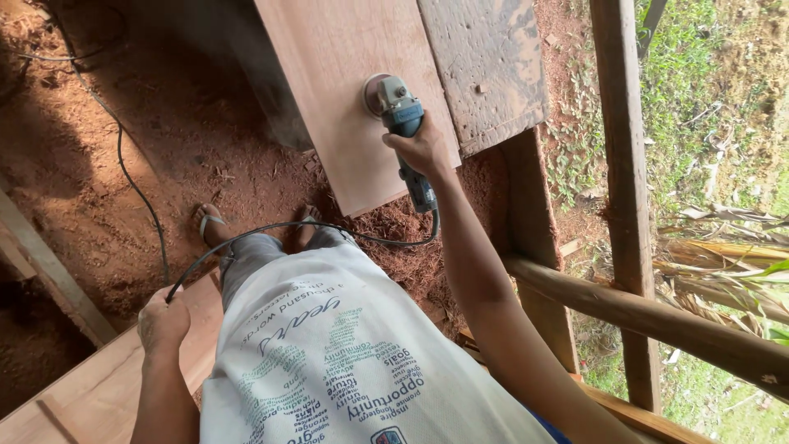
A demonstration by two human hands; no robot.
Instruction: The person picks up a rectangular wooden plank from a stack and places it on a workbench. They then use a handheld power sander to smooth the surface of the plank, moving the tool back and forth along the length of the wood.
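My right hand [421,150] grips the body of a blue and grey angle grinder [403,115]. Its round sanding disc [376,92] rests on a smooth reddish wooden board [329,74] that slopes away from me. The grinder's black power cable [271,232] loops back from the tool past my legs to my left hand [162,321], which is closed around it near a pale plank [99,386] at the lower left. My sandalled feet [209,224] stand on red sawdust below the board.
A rough, weathered board [489,66] lies beside the smooth one. Wooden posts [620,181] and a round rail [657,321] stand to the right, with grass beyond. Another black cable [123,156] trails across the red dirt floor [99,189] on the left.
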